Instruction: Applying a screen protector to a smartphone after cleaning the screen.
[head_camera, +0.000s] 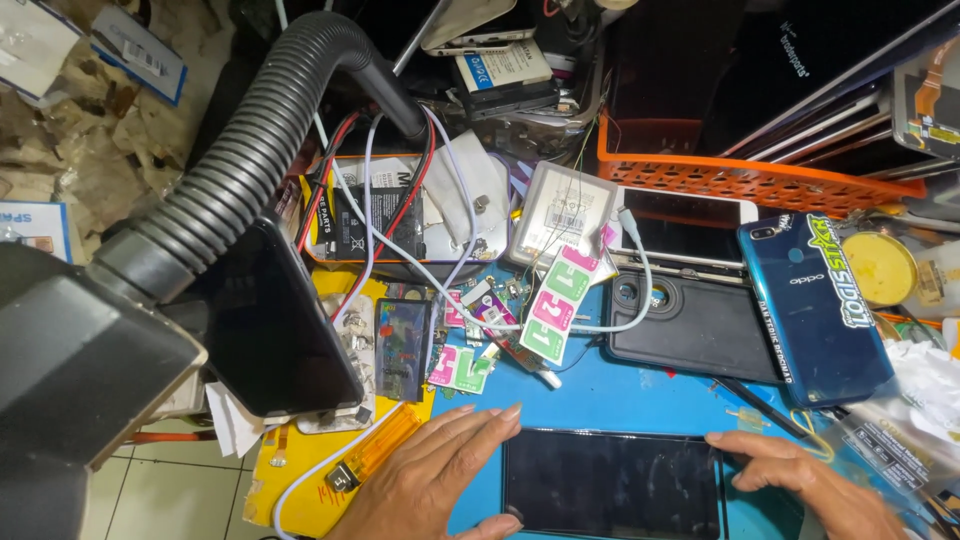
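Note:
A dark smartphone (612, 482) lies screen up on the blue work mat (640, 395) at the bottom centre. My left hand (440, 480) rests flat at the phone's left edge, fingertips touching its top left corner. Against the phone's right edge, my right hand (800, 475) lies with its fingers on the top right corner. Neither hand lifts it. Green and pink pull-tab stickers (550, 305) lie just above the phone.
A black corrugated hose (260, 140) with a large black hood (80, 350) fills the left. A blue phone back (815, 305), a black phone case (690, 325), a white phone (685, 225), an orange basket (750, 175), a battery (375, 215) and white cables (620, 320) crowd the bench.

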